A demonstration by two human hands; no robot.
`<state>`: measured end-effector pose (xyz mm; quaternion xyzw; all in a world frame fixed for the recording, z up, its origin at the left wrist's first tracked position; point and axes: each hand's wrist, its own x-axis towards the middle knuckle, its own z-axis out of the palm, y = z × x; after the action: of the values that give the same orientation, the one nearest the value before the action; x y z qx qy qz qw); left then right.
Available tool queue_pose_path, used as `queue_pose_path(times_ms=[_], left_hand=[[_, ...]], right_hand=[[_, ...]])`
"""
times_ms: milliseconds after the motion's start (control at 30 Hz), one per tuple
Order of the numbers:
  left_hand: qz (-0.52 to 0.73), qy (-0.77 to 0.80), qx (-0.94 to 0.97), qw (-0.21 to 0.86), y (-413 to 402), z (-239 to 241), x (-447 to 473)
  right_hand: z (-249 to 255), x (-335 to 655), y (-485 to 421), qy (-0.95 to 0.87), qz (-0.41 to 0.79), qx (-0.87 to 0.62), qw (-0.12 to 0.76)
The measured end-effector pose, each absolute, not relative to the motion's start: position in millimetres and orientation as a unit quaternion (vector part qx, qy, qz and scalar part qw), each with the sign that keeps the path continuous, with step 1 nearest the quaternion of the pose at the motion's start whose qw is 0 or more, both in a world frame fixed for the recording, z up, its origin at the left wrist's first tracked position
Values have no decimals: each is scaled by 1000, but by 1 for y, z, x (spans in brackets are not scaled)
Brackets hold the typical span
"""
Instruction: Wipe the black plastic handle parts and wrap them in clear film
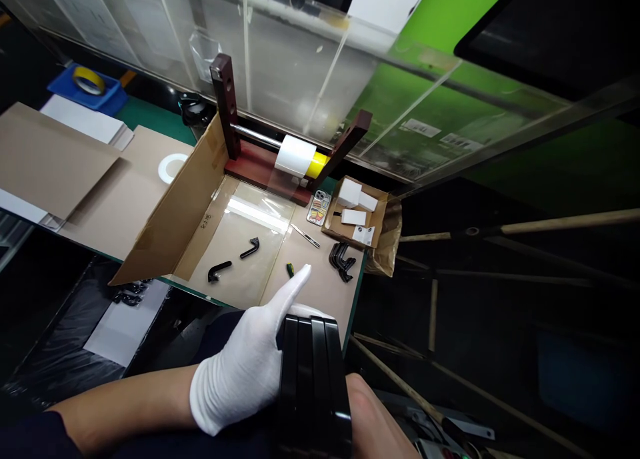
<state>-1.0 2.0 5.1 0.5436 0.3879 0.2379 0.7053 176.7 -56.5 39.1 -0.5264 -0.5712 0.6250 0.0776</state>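
White-gloved left hand (239,372), thumb spread, clasping black stack (313,385)

two black brackets (220,270), one phone case (319,207)

Bright light is coming from above, glaring in a white streak across the plastic sheet (245,212) and washing over the clear panel (280,65). Highlights are streaking the black stack (313,379); the wide lens is bowing the frame edges.

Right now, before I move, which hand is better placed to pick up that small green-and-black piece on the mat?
Probably your left. The white-gloved left hand has its thumb stretched out close to the small green-and-black piece. Your right forearm sits behind the glossy black stack, which stands in its way.
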Motion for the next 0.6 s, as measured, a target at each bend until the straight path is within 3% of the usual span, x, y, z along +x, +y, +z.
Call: queue_pose_path(times_ms=[233,467,600], left_hand=[[235,398,512,724,3,5,0],[137,407,273,861,21,-3,-5],[105,362,386,842,31,-8,-10]], right_hand=[[37,179,-57,-523,666,-526,81],[51,179,-42,-527,666,-525,52],[40,182,-43,-512,687,-516,-2]])
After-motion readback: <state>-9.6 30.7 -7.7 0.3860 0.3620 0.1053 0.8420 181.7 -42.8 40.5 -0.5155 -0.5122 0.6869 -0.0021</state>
